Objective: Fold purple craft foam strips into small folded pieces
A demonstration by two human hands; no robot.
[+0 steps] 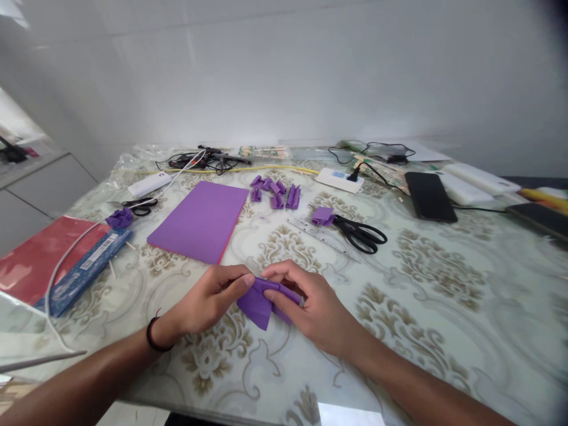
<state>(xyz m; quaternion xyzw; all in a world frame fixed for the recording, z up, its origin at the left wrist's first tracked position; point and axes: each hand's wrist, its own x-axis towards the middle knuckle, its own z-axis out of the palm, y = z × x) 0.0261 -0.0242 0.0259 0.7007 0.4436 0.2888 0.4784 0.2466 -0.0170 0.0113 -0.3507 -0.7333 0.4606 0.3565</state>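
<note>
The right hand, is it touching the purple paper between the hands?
Touching. The head view shows the right hand holding the purple paper, thumb lying on it.

The bench point(492, 337) is open to the right of the hands point(318, 310). Ahead, scissors point(344, 225) and a clear ruler point(323, 240) obstruct; the purple paper stack point(200, 222) blocks forward-left.

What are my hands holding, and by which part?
Folded purple paper: the left hand pinches its upper left edge, the right hand its right part.
</note>
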